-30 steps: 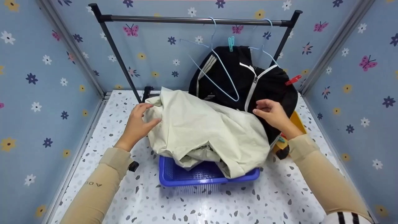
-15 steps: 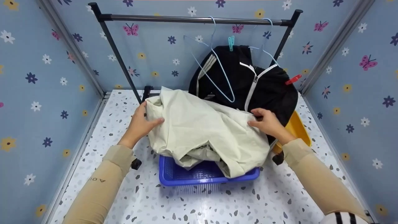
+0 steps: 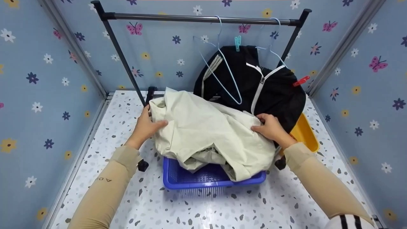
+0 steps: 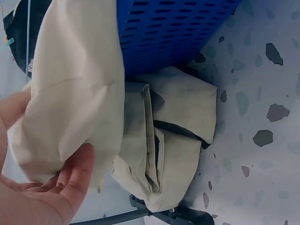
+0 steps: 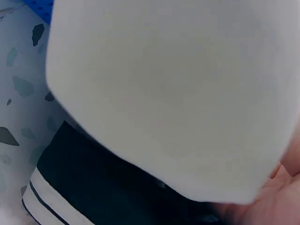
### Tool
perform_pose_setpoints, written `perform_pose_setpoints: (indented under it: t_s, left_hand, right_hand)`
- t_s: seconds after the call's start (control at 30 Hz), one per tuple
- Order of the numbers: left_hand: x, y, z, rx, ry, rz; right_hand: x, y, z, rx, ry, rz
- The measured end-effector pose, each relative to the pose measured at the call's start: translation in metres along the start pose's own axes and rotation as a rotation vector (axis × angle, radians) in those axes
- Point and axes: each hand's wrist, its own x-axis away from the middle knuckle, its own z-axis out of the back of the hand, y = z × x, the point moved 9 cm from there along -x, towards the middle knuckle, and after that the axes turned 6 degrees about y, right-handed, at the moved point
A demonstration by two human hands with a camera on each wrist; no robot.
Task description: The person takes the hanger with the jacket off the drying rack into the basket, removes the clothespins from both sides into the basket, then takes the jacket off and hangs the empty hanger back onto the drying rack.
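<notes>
A crumpled pale cream garment (image 3: 203,127) lies heaped over a blue basket (image 3: 213,184), its folds hanging over the front rim. My left hand (image 3: 146,125) grips its left end, thumb on top and fingers mostly behind. In the left wrist view, the fingers (image 4: 79,171) curl against the cream cloth (image 4: 75,79), and more of it drapes down to the floor. My right hand (image 3: 270,127) pinches the upper right edge of the garment. Cloth (image 5: 164,93) fills most of the right wrist view and hides most of that hand (image 5: 276,192).
A black rack (image 3: 190,18) stands behind, with a bare light-blue hanger (image 3: 237,86) on its bar. To the right hangs a black jacket (image 3: 276,95) with a white zip, on another hanger. A teal clothespin (image 3: 237,43), a red clothespin (image 3: 301,81) and a yellow tray (image 3: 305,133) are nearby.
Both hands, earlier apart from the garment or barely touching it, have closed in on its ends; the right hand came down and left. The bare hanger has swung slightly.
</notes>
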Motion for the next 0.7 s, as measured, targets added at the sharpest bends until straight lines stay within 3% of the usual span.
perform_pose_setpoints:
  t_s: [0.37, 0.7]
  left_hand:
    - [-0.003, 0.007, 0.008, -0.061, 0.148, -0.088]
    - [-0.002, 0.008, 0.013, -0.025, 0.226, -0.124]
  right_hand:
    - [-0.002, -0.007, 0.010, -0.013, 0.112, -0.017]
    - [-0.001, -0.021, 0.027, -0.189, 0.182, -0.013]
